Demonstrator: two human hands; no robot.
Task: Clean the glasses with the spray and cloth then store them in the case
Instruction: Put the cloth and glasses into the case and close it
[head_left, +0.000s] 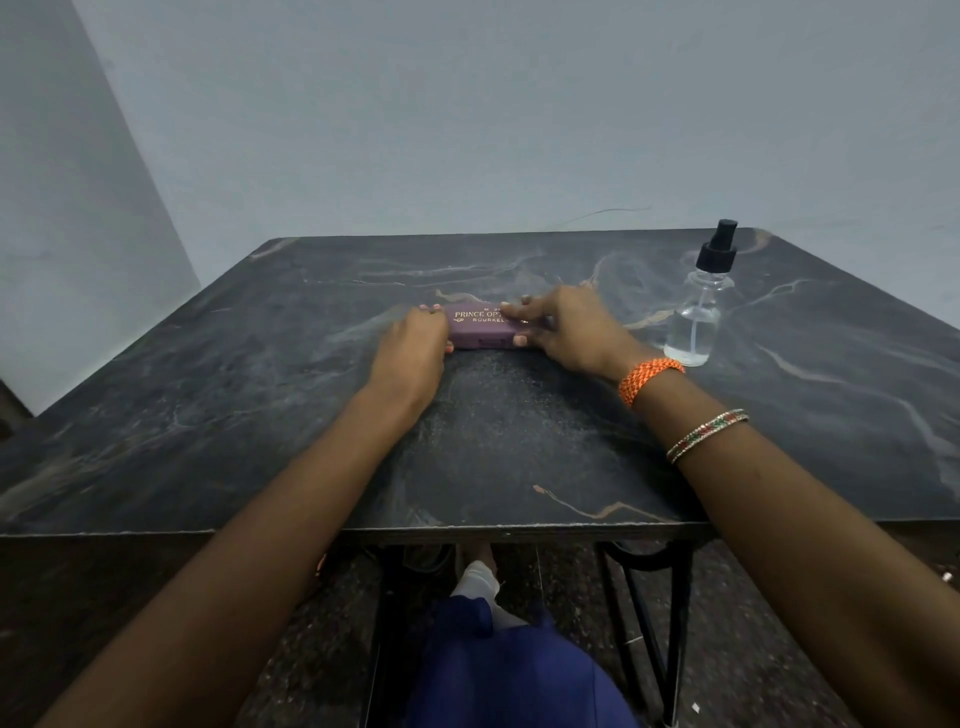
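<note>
A closed purple glasses case (480, 328) with gold lettering lies flat in the middle of the dark marbled table (519, 441). My left hand (413, 348) grips its left end, fingers curled over the far edge and thumb at the near edge. My right hand (569, 325) holds the right end, fingers over the lid and thumb on the front side. A clear spray bottle (698, 312) with a black pump top stands upright to the right of my right hand. No glasses and no cloth are in view.
A plain grey wall rises behind the table's far edge. Under the near edge stand black metal table legs (675, 623) and my blue-clothed lap (509, 670). Bracelets sit on my right wrist (652, 379).
</note>
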